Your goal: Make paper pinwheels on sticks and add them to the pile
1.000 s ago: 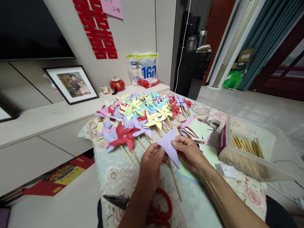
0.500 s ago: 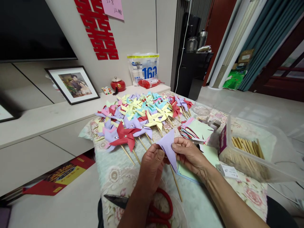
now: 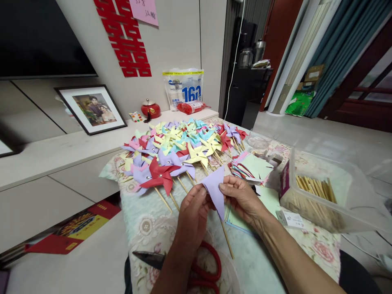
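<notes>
Fingers of both hands are set in narrow pinches on the lilac paper (image 3: 216, 188), held above the patterned tablecloth (image 3: 254, 255). Read all positions from this paper, left to right. Left of it, near: a red pinwheel (image 3: 159, 176), at the front of a pile of pinwheels (image 3: 176, 136). In front and left: scissors (image 3: 150, 258), partly covered by the left forearm (image 3: 177, 263). At its left corner: the left hand (image 3: 194, 207), thumb uppermost. Directly below it: a wooden stick (image 3: 228, 241); the upper end is hidden, so contact with the paper cannot be confirmed. At its right edge: the right hand (image 3: 243, 198), thumb pressed on the face. Behind and right: a stack of coloured paper (image 3: 252, 166). Further right, well apart: a clear box (image 3: 357, 210) containing sticks (image 3: 318, 192).

Change: half a second ago the paper appeared narrower and more curved; it now presents a flatter triangular face. Both grip points are unchanged. Judgement: shaping is in progress and incomplete, as the paper lacks the bent blades of the pinwheels.
</notes>
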